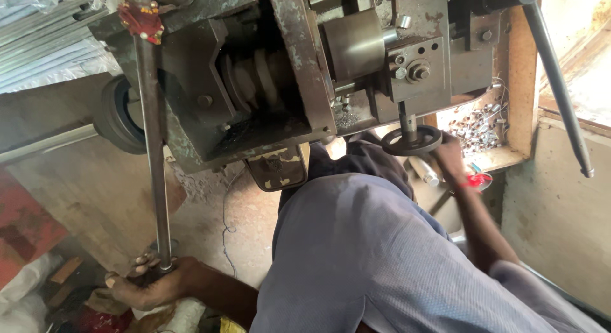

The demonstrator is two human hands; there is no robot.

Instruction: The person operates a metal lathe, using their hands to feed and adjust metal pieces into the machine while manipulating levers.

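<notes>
Head view, looking steeply down over a blue-grey shirt [369, 256] filling the near middle. Left hand [149, 283] low at the near left, fingers wrapped shut around the bottom end of a long steel rod [154, 148]; rod running up and away to the machine, topped with a red and gold ornament [140, 18]. Just beside that hand: scraps of cloth, a white sack [22, 288] and a red patch on the dirty concrete floor [210, 212]. Right forearm stretched forward on the right, red band [476, 180] at the wrist. Right hand [449, 156] closed on the rim of a small dark handwheel [412, 141], hanging on a short shaft under the machine. Small silvery cylinder [426, 172] just below the wheel. Farther off, heavy rusty machine body [286, 72] with stepped pulley [254, 78], bolts and a smooth drum. Black rubber wheel [118, 116] at its left side. Beyond the handwheel, wooden tray [519, 85] with a heap of small metal pieces [477, 126]. Long dark lever [557, 85] slanting down at the far right. Bundle of pale metal bars [44, 40] at the far upper left.
</notes>
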